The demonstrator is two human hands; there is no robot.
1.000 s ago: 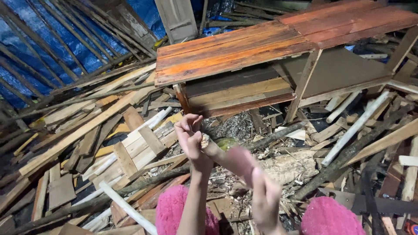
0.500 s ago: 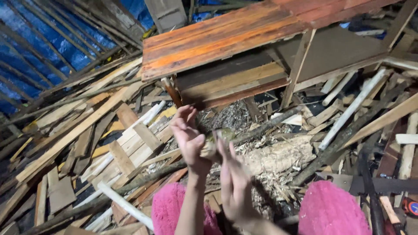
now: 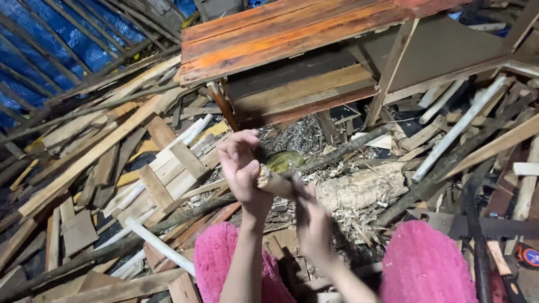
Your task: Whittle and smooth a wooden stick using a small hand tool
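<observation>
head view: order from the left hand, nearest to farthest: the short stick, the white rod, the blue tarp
1. short stick, gripped in the left hand
2. white rod, lower left on the scrap wood
3. blue tarp, far upper left

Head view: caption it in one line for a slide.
Left hand grips a short wooden stick, right hand beside it, above scattered wood scraps.

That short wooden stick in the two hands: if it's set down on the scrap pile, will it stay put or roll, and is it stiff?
The wooden stick looks round and rigid, so it would probably not flex. Its rounded shape suggests it could roll on a flat board, though the chips and offcuts below would likely catch it. It seems light: the left hand wraps one end easily, with the blurred right hand close by.
</observation>
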